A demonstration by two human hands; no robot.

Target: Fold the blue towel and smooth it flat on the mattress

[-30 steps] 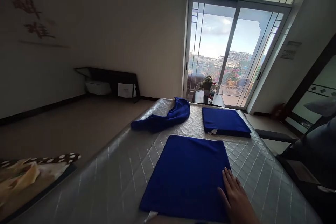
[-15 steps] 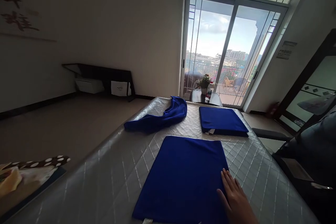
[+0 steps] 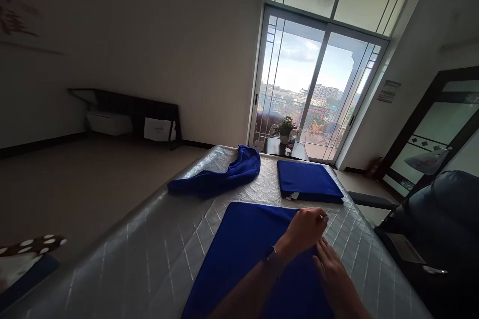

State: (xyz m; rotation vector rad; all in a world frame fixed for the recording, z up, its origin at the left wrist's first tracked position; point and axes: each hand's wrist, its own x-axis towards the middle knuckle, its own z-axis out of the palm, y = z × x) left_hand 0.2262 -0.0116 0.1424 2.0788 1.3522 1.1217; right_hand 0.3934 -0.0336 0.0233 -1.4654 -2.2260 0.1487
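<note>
A blue cloth (image 3: 235, 254), folded into a flat rectangle, lies in front of me on a silver quilted mattress (image 3: 142, 254). My left hand (image 3: 307, 228), with a dark band on its wrist, reaches across to the cloth's far right corner. Its fingers are curled together there, and I cannot make out what is between them. My right hand (image 3: 331, 261) rests flat with fingers stretched along the cloth's right edge, just below the left hand. Farther back lies a neatly folded blue cloth stack (image 3: 310, 179) with a white tag. Left of it is a crumpled blue cloth (image 3: 224, 177).
Beyond the mattress stands a small dark table (image 3: 275, 147) with a potted plant (image 3: 285, 127) and a bottle (image 3: 292, 139), before glass sliding doors (image 3: 292, 70). A black chair (image 3: 441, 209) is at the right. A low dark shelf (image 3: 134, 104) stands by the left wall.
My left hand has come into view over the cloth's far right corner. The right hand stays at the right edge. The whole view has shifted slightly.
</note>
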